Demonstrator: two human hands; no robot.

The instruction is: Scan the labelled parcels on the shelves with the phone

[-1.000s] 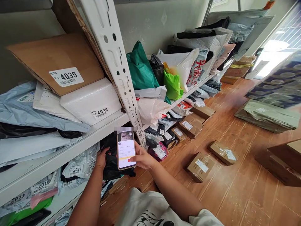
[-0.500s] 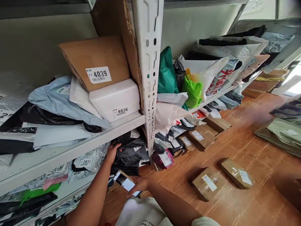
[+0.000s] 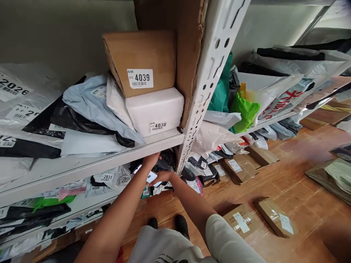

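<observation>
My left hand reaches under the middle shelf board, at the left side of a black plastic parcel bag. It appears closed on that bag's edge, though most of its fingers are hidden. My right hand grips a phone with a lit screen, just below and to the right of the left hand. The left forearm covers part of the phone. Beneath the black bag, small parcels labelled 2034 and 2035 show at the shelf's front.
On the board above sit a brown carton marked 4039 and a white foam-wrapped box marked 4038. A white perforated post stands right of my hands. Cartons lie on the tiled floor. Bagged parcels line the lower shelf.
The black bag has moved back into the lower shelf along with my left hand, uncovering labelled parcels below it. My right hand with the phone has come up close beside the left. The view has shifted.
</observation>
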